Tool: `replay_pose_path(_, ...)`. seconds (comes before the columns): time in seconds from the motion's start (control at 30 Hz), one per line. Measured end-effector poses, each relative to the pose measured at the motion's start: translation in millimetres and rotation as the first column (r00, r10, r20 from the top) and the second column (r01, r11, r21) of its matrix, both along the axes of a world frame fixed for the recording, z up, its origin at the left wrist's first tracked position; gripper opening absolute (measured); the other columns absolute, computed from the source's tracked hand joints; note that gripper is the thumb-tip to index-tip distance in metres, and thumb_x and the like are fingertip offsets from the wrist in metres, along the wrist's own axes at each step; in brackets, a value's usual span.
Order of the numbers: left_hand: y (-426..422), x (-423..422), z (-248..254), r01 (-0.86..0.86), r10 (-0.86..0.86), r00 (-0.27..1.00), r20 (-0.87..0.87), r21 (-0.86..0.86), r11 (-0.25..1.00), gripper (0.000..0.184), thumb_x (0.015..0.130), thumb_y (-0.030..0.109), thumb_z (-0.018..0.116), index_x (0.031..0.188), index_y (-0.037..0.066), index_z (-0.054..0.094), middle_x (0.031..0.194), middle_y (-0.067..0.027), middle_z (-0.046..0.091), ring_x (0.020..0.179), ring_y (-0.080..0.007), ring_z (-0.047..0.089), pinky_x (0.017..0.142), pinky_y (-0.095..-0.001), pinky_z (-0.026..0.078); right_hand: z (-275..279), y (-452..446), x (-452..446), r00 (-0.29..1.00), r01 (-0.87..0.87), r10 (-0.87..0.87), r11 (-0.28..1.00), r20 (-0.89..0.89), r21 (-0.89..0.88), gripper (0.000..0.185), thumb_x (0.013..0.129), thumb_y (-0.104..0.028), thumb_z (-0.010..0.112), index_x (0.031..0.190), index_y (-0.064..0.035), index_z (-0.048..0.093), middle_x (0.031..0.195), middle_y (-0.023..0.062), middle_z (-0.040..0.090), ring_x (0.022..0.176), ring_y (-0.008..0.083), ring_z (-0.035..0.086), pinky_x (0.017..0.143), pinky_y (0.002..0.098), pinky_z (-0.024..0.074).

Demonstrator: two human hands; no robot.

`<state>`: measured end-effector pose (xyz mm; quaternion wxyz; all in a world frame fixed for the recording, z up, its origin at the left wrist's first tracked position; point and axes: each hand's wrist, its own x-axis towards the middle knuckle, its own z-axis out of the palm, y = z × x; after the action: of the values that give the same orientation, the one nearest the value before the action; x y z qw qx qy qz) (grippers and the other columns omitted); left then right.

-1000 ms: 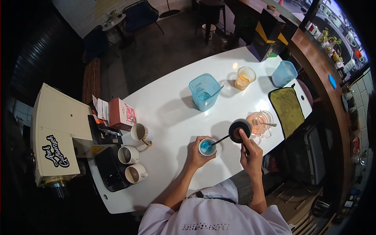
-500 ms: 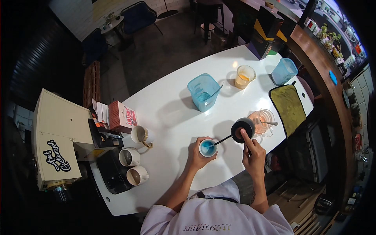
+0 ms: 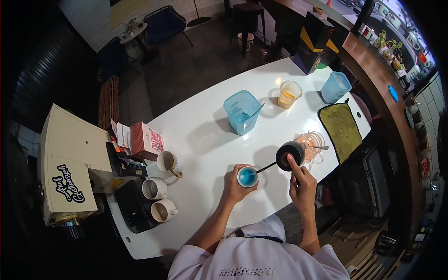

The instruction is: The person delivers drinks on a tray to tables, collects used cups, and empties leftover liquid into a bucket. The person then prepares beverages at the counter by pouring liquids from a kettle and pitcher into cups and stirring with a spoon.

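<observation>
My left hand (image 3: 236,185) is wrapped round a small pale cup (image 3: 241,171) with bright blue liquid in it. A black gooseneck kettle (image 3: 284,152) is in my right hand (image 3: 303,183), with one finger stretched over its top. The kettle's thin spout slants down to the left and ends at the cup's rim. Whether water is running from it is hard to make out. Beyond the kettle, partly behind it, a glass jug (image 3: 313,140) holds something pinkish-orange and a spoon.
A blue translucent pitcher (image 3: 242,112) with a stirrer, a beaker (image 3: 290,94) with orange residue and a second blue pitcher (image 3: 335,87) stand farther back. A green cloth (image 3: 341,132) lies right; mugs (image 3: 164,210) stand left beside a cream machine (image 3: 70,158).
Both hands keep nearly the same pose. The blue in the cup looks more even and fuller than before. The view has shifted very slightly.
</observation>
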<state>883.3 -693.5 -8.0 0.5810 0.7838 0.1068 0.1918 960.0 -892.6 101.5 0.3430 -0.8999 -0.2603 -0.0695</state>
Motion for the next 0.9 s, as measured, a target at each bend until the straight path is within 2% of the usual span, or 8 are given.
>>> replay_pose_path(0.03, 0.3, 0.3, 0.3, 0.009, -0.009, 1.0, -0.008, -0.007, 1.0, 0.059, 0.064, 0.01, 0.088, 0.113, 0.008, 0.055, 0.098, -0.0073, 0.07, 0.088, -0.0196, 0.07, 0.08, -0.0314, 0.054, -0.5, -1.6, -0.4, 1.0, -0.007, 0.007, 1.0, 0.01, -0.019, 0.081, 0.074, 0.014, 0.059, 0.143, -0.0295, 0.053, 0.07, 0.0111, 0.054, 0.054, 0.0257, 0.053, 0.054, 0.041, 0.0454)
replay_pose_path(0.13, 0.3, -0.7, 4.2, 0.006, -0.006, 1.0, -0.027, 0.001, 1.0, 0.058, 0.065, 0.01, 0.088, 0.113, 0.008, 0.055, 0.097, -0.0073, 0.07, 0.087, -0.02, 0.07, 0.079, -0.0315, 0.055, 0.8, -2.1, -5.1, 0.999, -0.036, 0.035, 0.999, -0.036, -0.021, 0.081, 0.075, 0.014, 0.059, 0.143, -0.0297, 0.053, 0.07, 0.011, 0.054, 0.054, 0.026, 0.053, 0.054, 0.0411, 0.0452)
replay_pose_path(0.37, -2.3, -0.6, 2.9, -0.016, 0.017, 0.999, 0.042, -0.025, 1.0, 0.059, 0.065, 0.008, 0.088, 0.114, 0.007, 0.054, 0.098, -0.0062, 0.068, 0.089, -0.0181, 0.068, 0.081, -0.0306, 0.053, 1.8, 4.7, -6.6, 1.0, 0.009, -0.01, 1.0, 0.021, 0.018, 0.081, 0.075, 0.014, 0.059, 0.143, -0.0295, 0.053, 0.069, 0.0107, 0.053, 0.053, 0.0265, 0.053, 0.054, 0.0412, 0.0454)
replay_pose_path(0.47, -1.1, -2.0, 5.8, 0.009, -0.009, 1.0, -0.029, -0.013, 1.0, 0.059, 0.065, 0.007, 0.087, 0.114, 0.007, 0.054, 0.1, -0.0059, 0.066, 0.091, -0.0167, 0.066, 0.082, -0.0301, 0.053, 5.0, 0.2, -7.0, 0.999, 0.014, -0.014, 1.0, 0.044, 0.003, 0.08, 0.075, 0.014, 0.058, 0.143, -0.0293, 0.053, 0.069, 0.0112, 0.053, 0.053, 0.0268, 0.052, 0.054, 0.0414, 0.0447)
replay_pose_path(0.57, -2.4, -1.6, 4.9, 0.02, -0.02, 1.0, 0.005, -0.094, 0.995, 0.059, 0.066, 0.007, 0.087, 0.115, 0.007, 0.053, 0.098, -0.0059, 0.066, 0.09, -0.0163, 0.066, 0.082, -0.0303, 0.053, 4.7, -3.6, -9.7, 1.0, -0.017, 0.017, 1.0, 0.018, -0.027, 0.08, 0.076, 0.013, 0.058, 0.143, -0.0293, 0.053, 0.068, 0.0113, 0.053, 0.053, 0.0271, 0.052, 0.054, 0.0417, 0.0441)
replay_pose_path(0.67, -2.3, -1.7, 6.2, 0.017, -0.017, 1.0, -0.001, -0.07, 0.997, 0.059, 0.066, 0.008, 0.087, 0.115, 0.006, 0.053, 0.098, -0.0059, 0.066, 0.09, -0.0162, 0.066, 0.082, -0.0303, 0.053, 2.5, -1.0, -12.6, 1.0, -0.026, 0.026, 1.0, -0.016, 0.008, 0.079, 0.077, 0.013, 0.058, 0.144, -0.0293, 0.052, 0.068, 0.0113, 0.053, 0.053, 0.0273, 0.053, 0.055, 0.0418, 0.0444)
replay_pose_path(0.73, -2.7, -1.9, 8.8, -0.012, 0.012, 1.0, -0.007, -0.06, 0.998, 0.057, 0.065, 0.009, 0.087, 0.113, 0.006, 0.056, 0.098, -0.0083, 0.069, 0.089, -0.0197, 0.068, 0.082, -0.033, 0.054, 5.0, 3.1, -13.1, 1.0, 0.001, -0.001, 0.999, -0.009, 0.04, 0.074, 0.078, 0.014, 0.059, 0.142, -0.0236, 0.055, 0.065, 0.0139, 0.05, 0.054, 0.0278, 0.049, 0.056, 0.0398, 0.043)
replay_pose_path(0.9, -1.3, -3.3, 10.2, 0.0, 0.0, 1.0, -0.024, -0.025, 1.0, 0.057, 0.065, 0.01, 0.087, 0.113, 0.006, 0.056, 0.099, -0.0083, 0.069, 0.09, -0.0192, 0.068, 0.082, -0.033, 0.054, 7.1, 2.6, -12.0, 1.0, 0.02, -0.021, 0.999, 0.022, 0.034, 0.074, 0.078, 0.014, 0.059, 0.142, -0.0243, 0.055, 0.066, 0.0144, 0.05, 0.054, 0.029, 0.049, 0.056, 0.0401, 0.0431)
